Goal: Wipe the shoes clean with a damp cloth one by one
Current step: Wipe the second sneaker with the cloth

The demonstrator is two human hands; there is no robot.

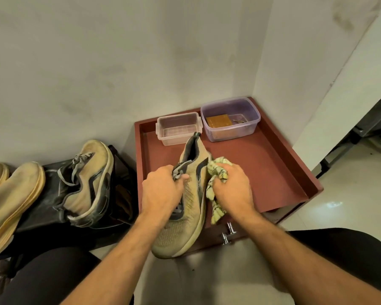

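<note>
Holding: the left hand (163, 190) gripped the tan shoe (185, 208) at its laces, fingers curled round the tongue area.
Wiping hand: the right hand (233, 186) was closed round a bunched yellow-green cloth (217, 172), pressed against the shoe's right side.
Shoe position: the shoe hung above the front edge of the red-brown tray (273, 164), heel toward the tray's back edge, toe past the front edge toward the person.
Cloth tail: a loose end of cloth drooped below the right hand, just beside the shoe's sole.
Back edge of tray: a clear box (177, 128) stood near the back-left corner; a purple-tinted box (230, 118) holding an orange-brown block stood in the back-right corner.
Below the tray's front edge: two metal knobs (228, 233) showed.
Left of tray: a second tan shoe (86, 183) leaned, sole outward, on a dark rack (53, 208); pale soles of other shoes (11, 199) lay further left.
</note>
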